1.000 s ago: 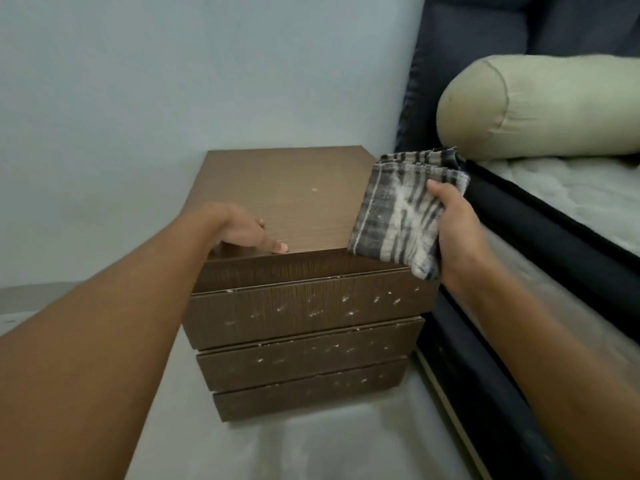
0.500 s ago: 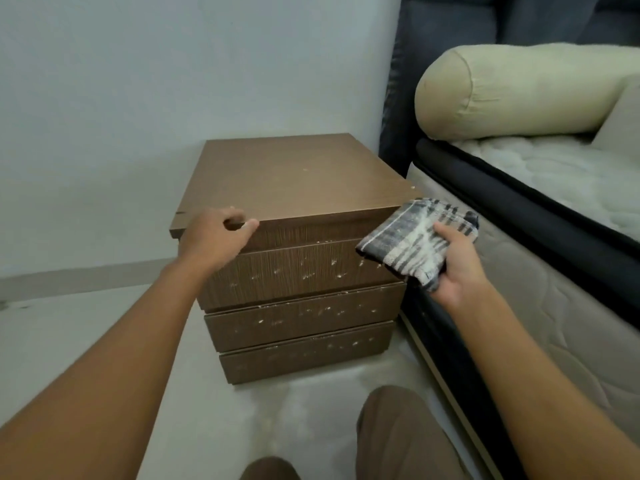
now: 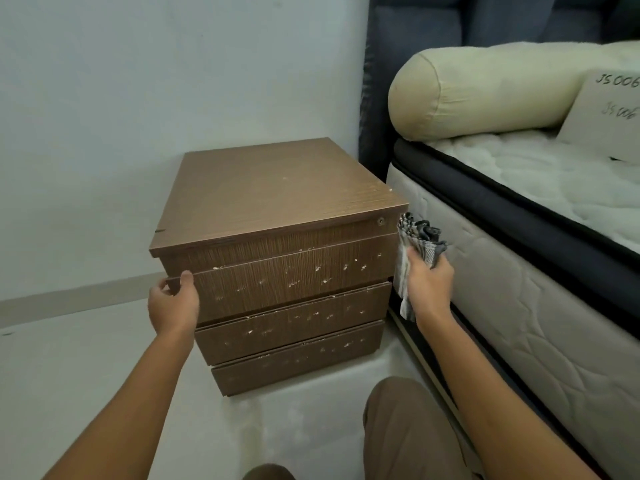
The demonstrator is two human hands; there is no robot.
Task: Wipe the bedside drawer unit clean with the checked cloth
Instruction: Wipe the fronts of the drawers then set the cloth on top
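**Hands drop from the top to the drawers**

Left hand has slid down off the top edge and now curls round the left end of the top drawer. Right hand, clutching the bunched checked cloth, has sunk to centre-right of frame, between the bedside drawer unit and the mattress. Wiping seems to be moving on to the fronts (all flecked white). Whether the cloth touches the hidden right flank, I cannot tell.

You face a plain, pale grey-blue painted wall that meets a light matte floor along a beige skirting strip. To your right, a dark navy upholstered headboard stands behind a white quilted mattress with a navy band. A cream cylindrical bolster lies on the mattress, beside a white cushion handwritten "JS 006". The light is soft and even.
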